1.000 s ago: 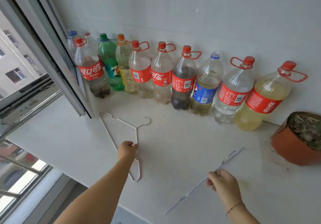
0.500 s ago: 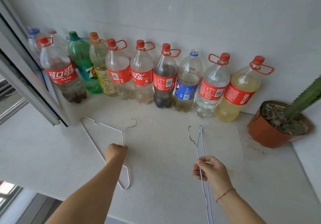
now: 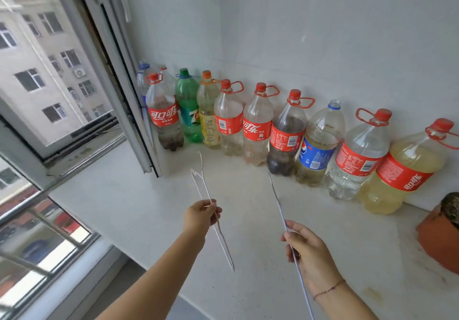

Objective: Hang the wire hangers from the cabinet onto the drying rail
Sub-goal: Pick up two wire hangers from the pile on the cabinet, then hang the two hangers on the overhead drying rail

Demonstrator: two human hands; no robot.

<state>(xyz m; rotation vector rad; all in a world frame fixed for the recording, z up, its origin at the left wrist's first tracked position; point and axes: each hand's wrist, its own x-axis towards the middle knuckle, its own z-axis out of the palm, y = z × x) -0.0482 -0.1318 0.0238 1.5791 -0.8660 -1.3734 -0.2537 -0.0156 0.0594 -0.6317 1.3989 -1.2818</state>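
White and thin, one wire hanger (image 3: 224, 245) is being pinched by the fingers (image 3: 216, 210) of the left hand (image 3: 201, 216) while a second wire hanger (image 3: 279, 203) is sitting in the right hand (image 3: 308, 252)'s curled fingers, both hovering above the pale stone table (image 3: 124, 208), and with no drying rail showing, both are seemingly awaiting hanging.

Bright daylight from window (image 3: 49, 76) at left (soft shadows), wide-angle bend at edges.

Bottles (image 3: 258, 126) stand in a row on the cabinet top (image 3: 139, 210) against the wall (image 3: 323, 34), window (image 3: 49, 71) left, pot (image 3: 437, 240) right.
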